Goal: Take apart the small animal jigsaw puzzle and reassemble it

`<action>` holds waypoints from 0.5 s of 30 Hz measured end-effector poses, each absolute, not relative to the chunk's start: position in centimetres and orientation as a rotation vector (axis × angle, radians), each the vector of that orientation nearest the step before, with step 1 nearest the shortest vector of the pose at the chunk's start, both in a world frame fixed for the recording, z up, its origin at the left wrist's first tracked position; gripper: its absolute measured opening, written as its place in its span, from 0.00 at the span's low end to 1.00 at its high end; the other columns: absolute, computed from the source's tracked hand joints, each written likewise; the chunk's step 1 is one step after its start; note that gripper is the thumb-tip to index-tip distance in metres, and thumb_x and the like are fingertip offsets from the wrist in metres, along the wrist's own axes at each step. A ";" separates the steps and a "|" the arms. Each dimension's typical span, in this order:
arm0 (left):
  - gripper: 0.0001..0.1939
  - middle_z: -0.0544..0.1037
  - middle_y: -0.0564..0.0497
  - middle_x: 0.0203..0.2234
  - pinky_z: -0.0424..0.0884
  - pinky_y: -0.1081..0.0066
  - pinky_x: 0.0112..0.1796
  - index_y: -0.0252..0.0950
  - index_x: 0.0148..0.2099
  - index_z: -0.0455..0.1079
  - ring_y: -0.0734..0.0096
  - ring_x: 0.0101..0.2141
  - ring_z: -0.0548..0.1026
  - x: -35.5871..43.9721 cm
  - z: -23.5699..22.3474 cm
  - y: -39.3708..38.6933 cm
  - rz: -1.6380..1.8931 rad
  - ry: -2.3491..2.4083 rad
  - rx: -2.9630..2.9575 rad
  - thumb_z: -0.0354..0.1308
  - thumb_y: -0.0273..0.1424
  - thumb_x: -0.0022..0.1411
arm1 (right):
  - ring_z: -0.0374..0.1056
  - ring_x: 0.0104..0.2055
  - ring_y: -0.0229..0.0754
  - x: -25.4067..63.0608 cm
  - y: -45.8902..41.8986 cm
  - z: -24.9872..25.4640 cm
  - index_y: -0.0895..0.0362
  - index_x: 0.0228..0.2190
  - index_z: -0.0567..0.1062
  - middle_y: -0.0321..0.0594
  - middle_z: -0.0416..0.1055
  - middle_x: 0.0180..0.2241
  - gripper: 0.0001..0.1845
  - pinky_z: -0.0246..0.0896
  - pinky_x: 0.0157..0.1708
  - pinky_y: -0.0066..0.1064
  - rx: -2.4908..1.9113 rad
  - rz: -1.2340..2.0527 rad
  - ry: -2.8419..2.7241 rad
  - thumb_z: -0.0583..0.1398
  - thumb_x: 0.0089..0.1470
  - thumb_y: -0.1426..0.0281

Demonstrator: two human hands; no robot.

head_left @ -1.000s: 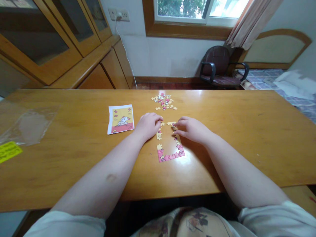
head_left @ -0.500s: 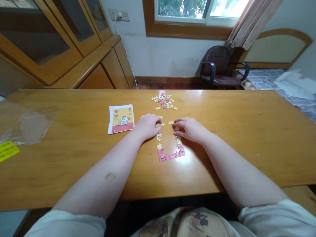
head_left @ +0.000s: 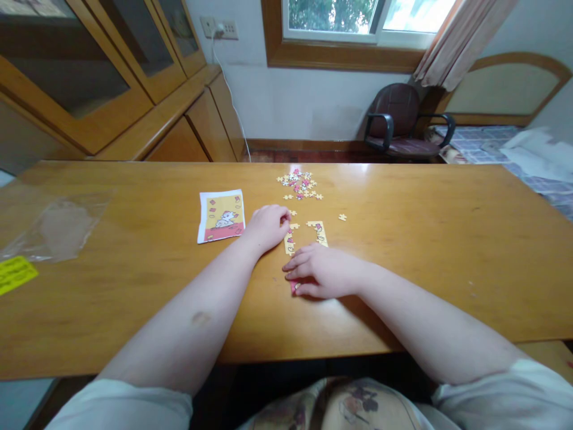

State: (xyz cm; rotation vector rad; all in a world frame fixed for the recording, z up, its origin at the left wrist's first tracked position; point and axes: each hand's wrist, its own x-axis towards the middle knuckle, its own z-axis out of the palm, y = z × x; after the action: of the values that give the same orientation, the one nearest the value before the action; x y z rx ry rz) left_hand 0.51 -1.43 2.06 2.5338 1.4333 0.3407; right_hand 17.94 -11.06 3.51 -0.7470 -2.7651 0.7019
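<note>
A partly joined jigsaw puzzle (head_left: 319, 234) lies on the table as a border of yellow and pink pieces. My left hand (head_left: 270, 227) rests at its upper left side, fingers curled in; whatever they may hold is hidden. Over the lower part of the border lies my right hand (head_left: 326, 272), its fingers spread and touching the lower left pieces, covering most of the pink edge. Just beyond my left fingertips is a loose yellow piece (head_left: 293, 213). Another single yellow piece (head_left: 342, 217) lies apart on the right.
A heap of loose puzzle pieces (head_left: 301, 182) lies near the far edge of the wooden table (head_left: 425, 239). Left of my left hand is a reference picture (head_left: 221, 216) of a white animal. A clear plastic bag (head_left: 67, 224) with a yellow label (head_left: 17, 275) lies far left.
My right hand has moved down and left from the border's upper right to its lower part. The upper right corner and a lone yellow piece now show. My left hand has hardly moved.
</note>
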 end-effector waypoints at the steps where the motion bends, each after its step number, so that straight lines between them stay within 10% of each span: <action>1: 0.11 0.79 0.47 0.35 0.68 0.63 0.41 0.37 0.37 0.74 0.61 0.38 0.74 0.5 2.1 -1.4 0.340 1.445 2.523 0.50 0.28 0.58 | 0.68 0.49 0.46 18.0 -11.0 3.5 0.59 0.43 0.80 0.45 0.76 0.48 0.16 0.58 0.52 0.38 -0.758 0.706 -2.762 0.59 0.59 0.63; 15: 0.11 0.78 0.47 0.36 0.69 0.63 0.43 0.37 0.38 0.74 0.61 0.38 0.73 0.5 2.2 -1.5 0.354 1.437 2.467 0.50 0.29 0.58 | 0.70 0.47 0.48 26.1 -6.3 3.2 0.54 0.42 0.80 0.43 0.76 0.48 0.19 0.58 0.47 0.38 -1.891 0.061 -2.339 0.53 0.57 0.77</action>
State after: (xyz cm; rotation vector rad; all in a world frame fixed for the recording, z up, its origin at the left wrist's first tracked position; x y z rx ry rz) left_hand 0.50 -1.46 2.20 2.4670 1.4367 0.3537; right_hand 26.09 -6.26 3.20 -1.8912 -2.3394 0.0611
